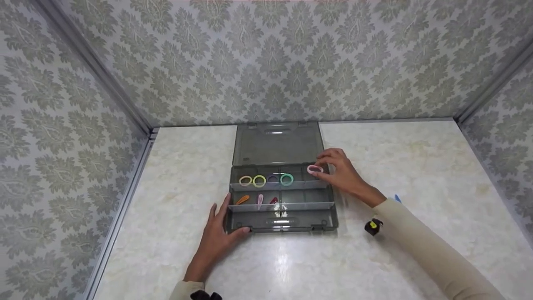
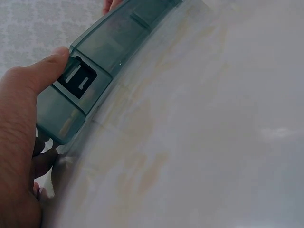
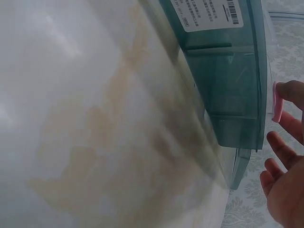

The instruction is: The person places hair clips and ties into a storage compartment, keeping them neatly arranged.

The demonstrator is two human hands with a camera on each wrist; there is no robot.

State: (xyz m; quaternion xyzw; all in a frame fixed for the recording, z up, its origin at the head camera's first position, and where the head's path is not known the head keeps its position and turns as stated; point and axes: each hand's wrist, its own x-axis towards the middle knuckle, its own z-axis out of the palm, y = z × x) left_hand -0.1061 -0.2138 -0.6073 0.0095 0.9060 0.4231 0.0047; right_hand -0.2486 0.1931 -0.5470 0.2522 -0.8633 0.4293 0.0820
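Note:
A smoky grey compartment box (image 1: 306, 216) lies on the table with its lid (image 1: 279, 146) raised toward the wall. My left hand (image 1: 218, 233) grips the box's front left corner, thumb on the front side and fingers along the left side. Over the back right compartment, my right hand (image 1: 343, 173) pinches a pink hair tie (image 1: 315, 169) between thumb and fingertips; the right wrist view shows this pink hair tie (image 3: 277, 102) too. In the back row sit several hair ties, including a yellow one (image 1: 259, 181) and a green one (image 1: 286, 179). The middle row holds orange (image 1: 242, 200), pink (image 1: 260, 201) and red (image 1: 273, 201) hair clips.
A small black and yellow object (image 1: 373, 226) is beside the right sleeve. Partly hidden behind that sleeve is a blue item (image 1: 397, 198). The marbled table (image 1: 183, 175) meets patterned walls at the back and sides. A white label (image 3: 209, 13) is on the box's outside.

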